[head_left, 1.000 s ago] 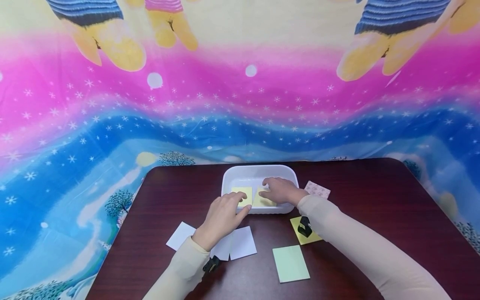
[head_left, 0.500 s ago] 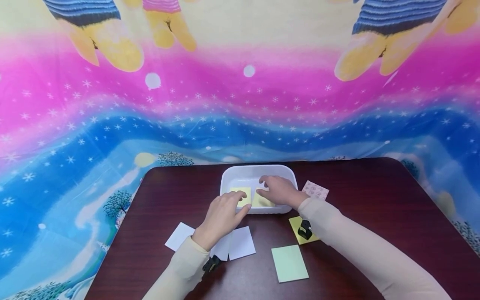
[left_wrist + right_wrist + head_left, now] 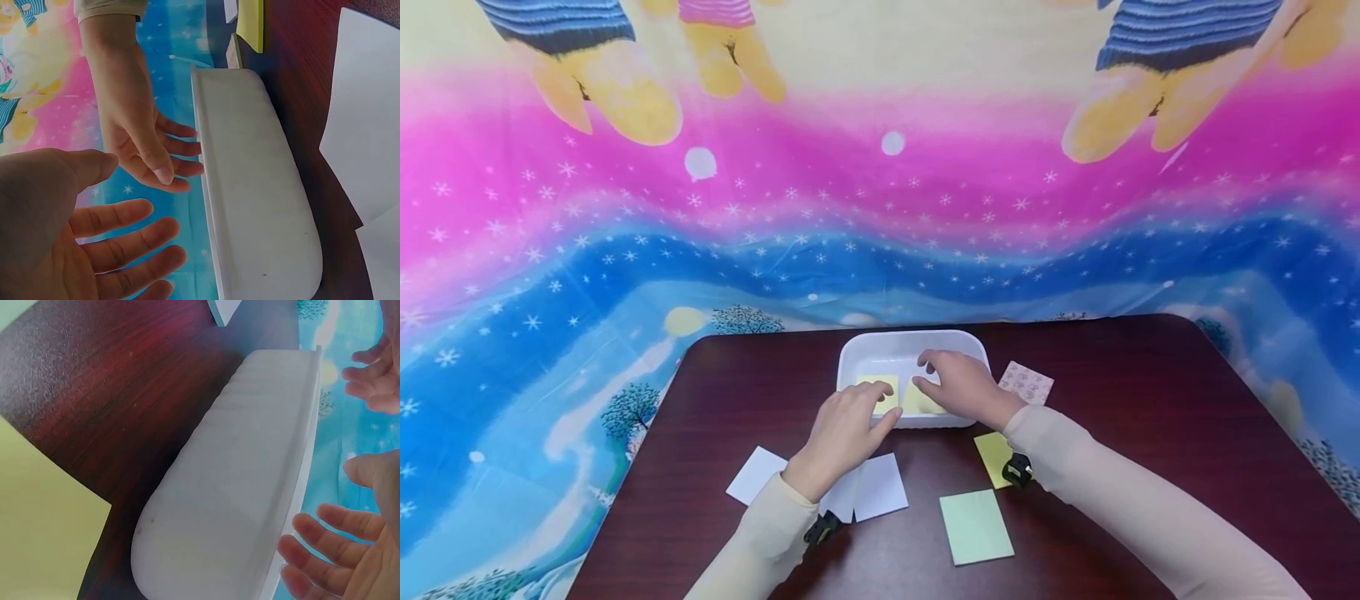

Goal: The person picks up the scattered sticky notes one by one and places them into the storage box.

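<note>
Head view, right hand (image 3: pixel 964 385) shifted slightly rightward, tray (image 3: pixel 887 343) contact unclear

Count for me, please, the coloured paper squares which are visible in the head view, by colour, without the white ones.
Yellow: 3 (left square and right square in the white tray, lone yellow square on the table)
Green: 1 (pale green square)
Pink: 1 (patterned square)
Total: 5

Pink-and-blue snowflake-printed cloth backdrop (image 3: pixel 865 196), dark red-brown table (image 3: pixel 1135 383), far corners rounded
</note>
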`<state>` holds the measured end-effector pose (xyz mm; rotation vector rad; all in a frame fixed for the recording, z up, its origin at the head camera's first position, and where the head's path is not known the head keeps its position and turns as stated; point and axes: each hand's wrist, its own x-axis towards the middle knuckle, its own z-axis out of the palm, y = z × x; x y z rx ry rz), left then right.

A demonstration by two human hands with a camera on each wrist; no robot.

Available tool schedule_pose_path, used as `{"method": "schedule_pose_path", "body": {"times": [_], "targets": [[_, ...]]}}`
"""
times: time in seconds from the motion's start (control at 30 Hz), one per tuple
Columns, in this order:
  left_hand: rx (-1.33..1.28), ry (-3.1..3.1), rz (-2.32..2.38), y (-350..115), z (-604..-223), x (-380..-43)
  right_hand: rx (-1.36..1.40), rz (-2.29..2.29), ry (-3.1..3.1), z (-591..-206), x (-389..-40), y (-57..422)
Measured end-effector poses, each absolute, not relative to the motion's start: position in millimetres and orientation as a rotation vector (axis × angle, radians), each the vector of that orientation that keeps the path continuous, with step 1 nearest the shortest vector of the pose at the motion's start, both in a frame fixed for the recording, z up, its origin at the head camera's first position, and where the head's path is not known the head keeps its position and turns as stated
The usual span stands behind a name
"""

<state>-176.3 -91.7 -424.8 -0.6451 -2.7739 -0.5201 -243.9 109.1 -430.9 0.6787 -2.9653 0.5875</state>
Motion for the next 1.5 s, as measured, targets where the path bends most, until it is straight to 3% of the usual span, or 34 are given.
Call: {"method": "schedule_pose_path", "body": {"times": [1.5], "targets": [[-0.689, -2.758, -0.553, -92.2, -425.1, -152.0, 0.79, 0.65, -2.731, -416.5, -177.9, 121.6]]}}
